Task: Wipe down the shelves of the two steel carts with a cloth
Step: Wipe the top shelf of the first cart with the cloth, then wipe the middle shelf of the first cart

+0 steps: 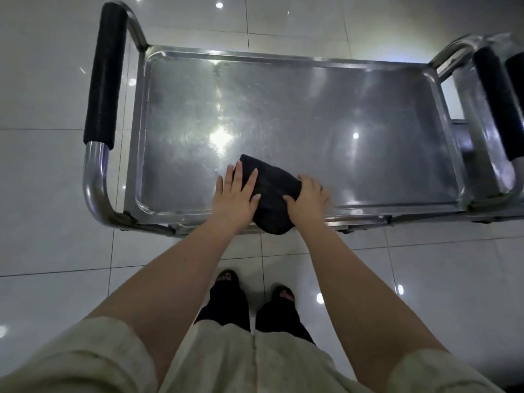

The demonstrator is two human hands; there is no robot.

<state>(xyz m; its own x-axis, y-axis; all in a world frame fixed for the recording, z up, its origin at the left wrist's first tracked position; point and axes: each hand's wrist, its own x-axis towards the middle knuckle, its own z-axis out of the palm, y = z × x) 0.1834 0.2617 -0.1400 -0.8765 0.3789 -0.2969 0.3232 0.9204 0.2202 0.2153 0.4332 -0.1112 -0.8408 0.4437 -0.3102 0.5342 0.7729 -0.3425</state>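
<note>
A: Head view, looking straight down. Where is the cloth relative to the hands?

B: A dark cloth (270,194) lies bunched on the top shelf (354,109) of a steel cart (136,165), near the shelf's six o'clock edge, with its lower end hanging over the rim. The left hand (235,194) lies flat on the cloth's nine o'clock side, fingers spread and pressing down. The right hand (309,197) sits at the cloth's three o'clock side, fingers curled, gripping the fabric's edge.

A: Is anything else on the shelf?

B: Only the cloth and hands. The shelf is a shallow tray with a raised rim, and ceiling lights glare off it near its centre.

A: And around it?

B: A black-padded handle (106,75) stands at nine o'clock. At three o'clock, a second cart's handle (493,100) sits just beside the first cart. The person's sandalled feet (226,282) stand on a glossy tiled floor (56,194) at six o'clock.
</note>
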